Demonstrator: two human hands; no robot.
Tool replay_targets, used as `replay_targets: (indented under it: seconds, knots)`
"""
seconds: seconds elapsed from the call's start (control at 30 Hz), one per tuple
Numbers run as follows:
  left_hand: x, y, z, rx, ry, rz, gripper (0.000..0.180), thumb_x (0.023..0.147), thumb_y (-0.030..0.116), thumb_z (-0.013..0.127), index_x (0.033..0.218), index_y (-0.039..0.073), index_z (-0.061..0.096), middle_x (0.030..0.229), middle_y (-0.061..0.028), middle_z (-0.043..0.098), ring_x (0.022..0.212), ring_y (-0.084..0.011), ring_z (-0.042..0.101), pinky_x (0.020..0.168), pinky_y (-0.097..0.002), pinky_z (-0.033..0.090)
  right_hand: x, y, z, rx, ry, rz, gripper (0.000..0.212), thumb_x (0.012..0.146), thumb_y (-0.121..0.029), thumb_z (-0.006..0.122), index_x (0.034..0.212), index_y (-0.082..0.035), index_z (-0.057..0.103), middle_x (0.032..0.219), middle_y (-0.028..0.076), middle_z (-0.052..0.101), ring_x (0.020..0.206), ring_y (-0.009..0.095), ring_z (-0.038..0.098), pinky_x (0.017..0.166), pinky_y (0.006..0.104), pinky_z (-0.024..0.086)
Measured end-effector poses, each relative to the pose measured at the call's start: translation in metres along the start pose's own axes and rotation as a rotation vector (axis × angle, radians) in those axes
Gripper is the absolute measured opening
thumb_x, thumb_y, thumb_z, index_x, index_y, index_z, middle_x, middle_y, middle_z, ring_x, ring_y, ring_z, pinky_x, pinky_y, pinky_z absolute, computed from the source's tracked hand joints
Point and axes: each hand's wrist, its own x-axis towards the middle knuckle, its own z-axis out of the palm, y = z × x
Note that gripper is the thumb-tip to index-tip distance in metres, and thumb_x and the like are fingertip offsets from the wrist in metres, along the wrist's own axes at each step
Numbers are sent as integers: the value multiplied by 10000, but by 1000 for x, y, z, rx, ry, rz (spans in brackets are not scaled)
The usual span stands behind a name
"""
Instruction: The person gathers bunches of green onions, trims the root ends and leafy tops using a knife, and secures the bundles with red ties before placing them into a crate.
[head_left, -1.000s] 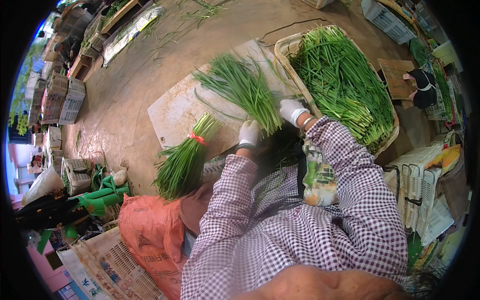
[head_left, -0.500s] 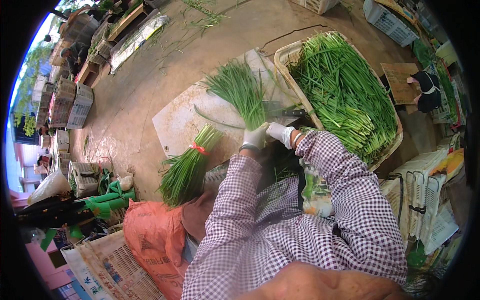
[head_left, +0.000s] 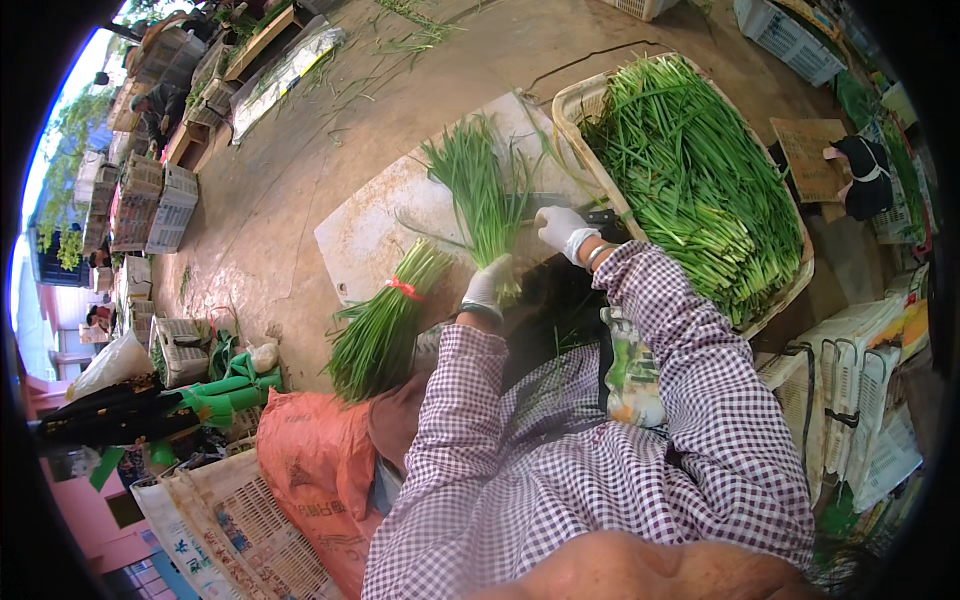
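Observation:
My left hand, in a white glove, is closed round the pale stem ends of a loose bunch of garlic chives. The bunch's green leaves fan out away from me over a pale board. To the right, my gloved right hand has its fingers curled, and whether anything is in them is hidden. Just beyond that hand lies a knife with a black handle, its blade partly covered. A second bundle of chives, tied with a red band, rests at the board's near left edge.
A cream crate heaped with chives stands at the right of the board. An orange-red sack is by my left side. Stacked crates stand at the right, and green scraps litter the floor beyond.
My hands have come apart: the left drew the chives slightly toward me and left, while the right moved up and right, close to the knife handle.

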Motion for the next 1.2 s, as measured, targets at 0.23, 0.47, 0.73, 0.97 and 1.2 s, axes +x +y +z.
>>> replay_targets:
  seconds: [0.23, 0.47, 0.73, 0.97, 1.2]
  knots:
    - [-50, 4, -10, -385, -212, -62, 401, 915, 220, 638, 1229, 12, 500, 1108, -152, 631, 767, -194, 647, 668, -301, 598, -6, 8, 17, -142, -237, -118, 237, 793, -198, 556, 925, -52, 688, 912, 210, 674, 870, 402, 640, 788, 433, 503]
    - [-60, -13, -24, -676, -434, -121, 477, 935, 257, 606, 1299, -9, 450, 1171, -187, 598, 818, -220, 648, 719, -347, 601, -44, -41, 1, -112, 18, -21, 264, 841, -258, 592, 989, -59, 683, 1071, 179, 654, 1031, 319, 613, 885, 424, 465]
    - [-70, -25, -36, -608, -410, -32, 401, 930, 265, 614, 1211, -5, 520, 1061, -143, 617, 816, -208, 641, 707, -351, 597, -99, -89, -9, -65, -396, -54, 495, 893, -485, 599, 1058, -22, 661, 897, 110, 686, 781, 301, 614, 744, 384, 474]
    - [-123, -64, 4, 573, -4, 2, 185, 815, 156, 678, 945, 34, 628, 751, -21, 608, 601, -135, 575, 525, -275, 460, -127, -71, 58, 1474, -546, 468, 277, 851, -284, 732, 998, -63, 653, 925, 70, 675, 806, 190, 626, 723, 307, 495]
    - [-141, -109, -23, 474, -127, 170, 463, 788, 120, 741, 1188, 12, 533, 1031, -49, 609, 899, -158, 582, 789, -305, 479, -157, -77, 70, 1582, -478, 449, 230, 850, -135, 671, 1043, -13, 639, 909, 98, 684, 771, 205, 653, 705, 349, 552]
